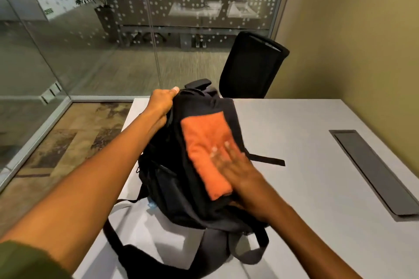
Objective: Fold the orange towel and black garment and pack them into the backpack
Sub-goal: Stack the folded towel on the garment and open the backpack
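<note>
**Folded towel reaches the backpack in glass-walled office**

A glass-partitioned meeting room with a black office chair (251, 65) pushed up to the far edge of a pale grey table (306, 138), seen from the head camera. A black backpack (181, 165) stands near the table's left edge, its straps (226, 247) trailing toward the viewer. The left hand (162, 103) grips the top edge of the backpack, fingers curled over the fabric, apparently holding the mouth of the bag up and open. The right hand (235, 165), blurred by motion, lies with fingers spread flat on the orange towel (207, 152), pressing it against dark cloth beneath; the thumb looks tucked under the bundle, though the blur makes this uncertain.

The towel is already folded into a thick, narrow oblong, its nearer end rounded like a roll. Whether the dark cloth under it is the folded black garment or the backpack's own panel cannot be told from this view. By the look of it, folding is done and packing is in hand. The next move calls for the opening to be kept wide while the bundle is slid down inside without the folds coming loose. A dark cable hatch (371, 172) is set into the table on the right.
</note>
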A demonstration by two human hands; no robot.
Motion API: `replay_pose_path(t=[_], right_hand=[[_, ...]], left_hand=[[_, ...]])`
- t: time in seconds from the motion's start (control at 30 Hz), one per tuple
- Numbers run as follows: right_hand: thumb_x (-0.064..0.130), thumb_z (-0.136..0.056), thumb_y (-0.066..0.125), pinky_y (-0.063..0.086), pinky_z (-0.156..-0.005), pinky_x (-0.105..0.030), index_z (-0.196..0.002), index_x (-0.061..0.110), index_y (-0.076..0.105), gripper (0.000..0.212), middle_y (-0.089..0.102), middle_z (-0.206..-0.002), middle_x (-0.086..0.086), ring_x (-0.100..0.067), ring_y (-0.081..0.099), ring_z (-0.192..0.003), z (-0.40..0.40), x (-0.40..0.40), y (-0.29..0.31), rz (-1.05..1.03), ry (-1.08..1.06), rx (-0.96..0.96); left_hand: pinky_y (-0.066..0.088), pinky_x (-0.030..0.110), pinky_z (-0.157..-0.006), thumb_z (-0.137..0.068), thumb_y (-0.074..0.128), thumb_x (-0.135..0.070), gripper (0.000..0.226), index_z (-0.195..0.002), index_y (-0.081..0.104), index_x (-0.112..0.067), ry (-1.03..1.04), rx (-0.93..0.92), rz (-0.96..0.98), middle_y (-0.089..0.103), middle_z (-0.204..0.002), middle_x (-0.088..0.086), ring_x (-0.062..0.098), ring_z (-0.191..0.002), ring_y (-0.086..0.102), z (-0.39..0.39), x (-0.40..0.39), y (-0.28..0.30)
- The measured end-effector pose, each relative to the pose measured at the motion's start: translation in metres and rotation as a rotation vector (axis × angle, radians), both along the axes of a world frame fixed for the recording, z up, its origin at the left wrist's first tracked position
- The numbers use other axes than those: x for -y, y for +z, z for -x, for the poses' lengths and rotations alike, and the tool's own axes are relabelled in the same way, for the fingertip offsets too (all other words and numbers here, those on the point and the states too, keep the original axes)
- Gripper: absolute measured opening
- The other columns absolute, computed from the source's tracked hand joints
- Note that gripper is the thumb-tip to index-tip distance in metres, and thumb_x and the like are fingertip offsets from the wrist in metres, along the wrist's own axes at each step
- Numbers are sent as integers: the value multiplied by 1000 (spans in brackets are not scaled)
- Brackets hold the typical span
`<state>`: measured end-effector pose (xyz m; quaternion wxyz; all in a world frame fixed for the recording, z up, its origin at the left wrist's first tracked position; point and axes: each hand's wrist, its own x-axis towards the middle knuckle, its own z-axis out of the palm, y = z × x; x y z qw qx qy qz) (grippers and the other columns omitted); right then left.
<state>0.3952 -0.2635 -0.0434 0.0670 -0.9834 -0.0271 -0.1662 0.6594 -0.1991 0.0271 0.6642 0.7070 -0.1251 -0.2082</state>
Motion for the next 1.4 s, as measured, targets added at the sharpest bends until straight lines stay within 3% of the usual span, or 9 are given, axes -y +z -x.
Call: replay_pose_path(t=[0.07,0.2,0.63,0.8,1.0,1.07,1.17,1.27,1.4], right_hand=[[44,-43,89,47,-85,-67,-144,12,33,120,39,-149,-9,-40,35,-136,-15,-14,-17,175,-50,-278],[22,-77,74,17,-105,-71,-152,16,6,102,3,-161,-3,-32,-6,-147,-29,-19,-33,121,-51,-655],[11,-69,79,19,-102,-73,-150,14,19,101,17,-159,-3,-32,2,-146,-65,-42,-51,29,95,-912],[17,-67,82,17,-91,-83,-146,13,28,95,23,-156,-5,-33,2,-146,-105,-51,-68,7,-27,-1067],[58,-66,74,-3,-109,-69,-152,14,6,118,-2,-160,-11,-28,-8,-147,-84,-17,-51,7,-59,-981],[90,-61,33,-14,-111,-61,-149,2,13,126,8,-159,-16,-30,-8,-147,-69,4,-40,205,-91,-956],[87,-40,-28,-18,-113,-55,-122,-4,58,149,48,-141,-15,-32,0,-147,-37,31,-27,367,-13,-848],[83,-68,-9,-24,-113,-44,-95,2,71,117,65,-120,-8,-24,9,-147,0,41,-21,293,60,-703],[78,-82,32,-4,-118,-39,-70,16,66,72,65,-84,5,-10,44,-123,29,22,-25,-98,64,-498]], left_hand=[[42,25,-59,-94,54,-17,33,-62,50,-9,5,-8,15,53,-67,9,13,-54,51,-6,-3,2],[43,24,-59,-95,54,-20,30,-66,53,-10,-29,4,11,56,-70,8,17,-61,53,-13,-6,6],[52,31,-74,-95,53,-22,30,-71,62,-6,-61,38,45,66,-72,7,17,-68,61,-20,-3,11],[54,20,-60,-96,52,-21,29,-73,67,-10,-139,50,36,70,-58,-5,7,-58,66,-18,-11,10],[54,21,-64,-96,52,-23,28,-76,68,-11,-149,73,16,70,-69,0,9,-64,66,-13,-15,10],[53,20,-61,-96,52,-23,28,-75,67,-11,-141,76,25,69,-65,-2,8,-61,65,-11,-15,8],[53,16,-57,-96,51,-21,29,-74,66,-11,-130,73,34,68,-57,-7,5,-56,64,-6,-18,6],[53,16,-57,-96,51,-21,30,-72,66,-12,-134,77,32,68,-56,-8,5,-56,64,-1,-21,3],[52,22,-65,-96,52,-23,31,-71,67,-13,-124,77,10,68,-65,-1,11,-63,63,6,-21,3]])
